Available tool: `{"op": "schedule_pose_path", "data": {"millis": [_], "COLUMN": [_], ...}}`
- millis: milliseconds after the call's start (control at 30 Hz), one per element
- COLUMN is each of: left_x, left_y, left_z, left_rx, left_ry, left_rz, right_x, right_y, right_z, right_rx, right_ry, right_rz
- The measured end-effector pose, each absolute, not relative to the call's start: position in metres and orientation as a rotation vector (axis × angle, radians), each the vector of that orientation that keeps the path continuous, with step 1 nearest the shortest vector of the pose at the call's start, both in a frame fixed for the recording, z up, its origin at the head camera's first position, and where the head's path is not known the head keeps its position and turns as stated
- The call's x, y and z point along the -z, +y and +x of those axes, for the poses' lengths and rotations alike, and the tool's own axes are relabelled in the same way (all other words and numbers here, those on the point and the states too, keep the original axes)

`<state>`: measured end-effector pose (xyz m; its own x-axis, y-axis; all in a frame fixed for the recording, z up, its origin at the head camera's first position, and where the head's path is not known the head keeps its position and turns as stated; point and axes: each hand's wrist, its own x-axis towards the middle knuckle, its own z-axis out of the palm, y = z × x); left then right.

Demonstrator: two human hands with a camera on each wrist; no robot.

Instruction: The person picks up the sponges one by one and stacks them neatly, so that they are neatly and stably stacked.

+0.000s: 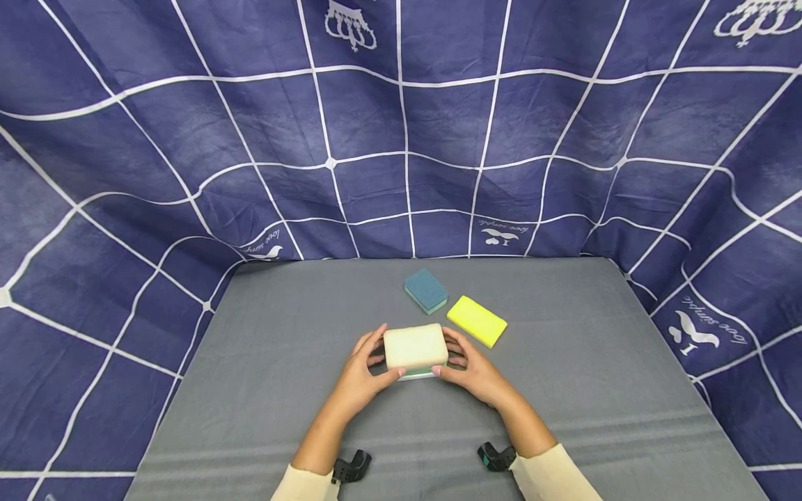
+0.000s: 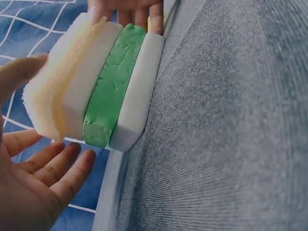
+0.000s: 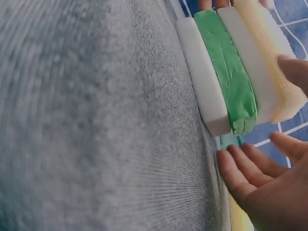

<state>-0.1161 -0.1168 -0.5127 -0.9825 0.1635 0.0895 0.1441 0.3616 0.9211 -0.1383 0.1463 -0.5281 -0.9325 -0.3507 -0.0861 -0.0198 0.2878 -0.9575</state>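
A cream sponge (image 1: 416, 346) lies on top of a stack on the grey table. Below it, in the left wrist view, come a white block (image 2: 89, 82), a green block (image 2: 114, 79) with a creased surface, and a second white block (image 2: 139, 91) that rests on the cloth. My left hand (image 1: 361, 372) holds the cream sponge at its left end, thumb at the near side and the other fingers spread. At the opposite end my right hand (image 1: 474, 376) grips the same sponge between thumb and index finger, its lower fingers apart from the stack.
Behind the stack lies a blue scouring sponge (image 1: 426, 290) with a pale green underside. A flat yellow sponge (image 1: 476, 320) is just beyond my right fingers. The grey table (image 1: 282, 313) is bordered by a blue checked curtain (image 1: 370, 188) at the back and sides.
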Motion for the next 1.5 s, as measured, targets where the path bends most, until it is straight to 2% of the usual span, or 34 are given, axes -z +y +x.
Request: {"op": "schedule_pose_path", "data": {"millis": [400, 1500], "left_x": [0.5109, 0.5113], "left_y": [-0.1162, -0.1154], "left_z": [-0.1135, -0.1134], "left_rx": [-1.737, -1.868], "left_ry": [2.589, 2.526], "left_rz": [0.243, 0.254], "right_x": [0.5205, 0.5208], "right_y": [0.1406, 0.1404], "right_z": [-0.1359, -0.1361], "right_rx": [1.877, 1.896], "right_ry": [2.330, 2.321], "right_rz": [-0.504, -0.433]}}
